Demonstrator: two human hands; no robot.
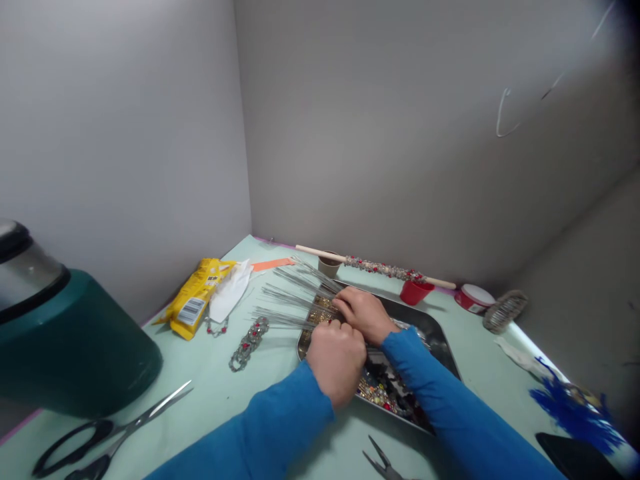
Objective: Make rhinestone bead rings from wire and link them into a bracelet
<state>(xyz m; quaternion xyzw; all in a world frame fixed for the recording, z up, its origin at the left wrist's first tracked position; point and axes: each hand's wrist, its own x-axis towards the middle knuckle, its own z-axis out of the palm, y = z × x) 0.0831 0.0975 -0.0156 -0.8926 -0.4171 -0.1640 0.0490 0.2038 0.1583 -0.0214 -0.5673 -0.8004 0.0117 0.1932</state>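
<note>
At six o'clock, nearest us, pliers (383,461) lie on the pale green table (260,393), and at eight o'clock black-handled scissors (107,435) point towards the middle.

Just beyond, our left hand (336,360) is curled into a fist at the near-left rim of the steel tray (440,337), closed on the near ends of a bundle of thin metal wires (290,300). Our right hand (364,312) lies just past it over the tray, fingers bent down onto the same wires — whether it pinches them we cannot tell. The wires fan out from both hands towards ten o'clock, their long axis running from the tray out over the table; the left hand is the nearer to their free ends. The tray holds a bed of small gold and red beads (377,393).

At nine o'clock lies a beaded strip (249,343), and further left a dark green container (65,340). Beyond it sits a yellow packet (196,297) with a barcode label — its lettering is too small to read — under a white tissue (231,293).

Farthest, at twelve o'clock, a wooden stick (375,267) wrapped in beads lies along the wall, with a red cup (415,292) under it.
</note>
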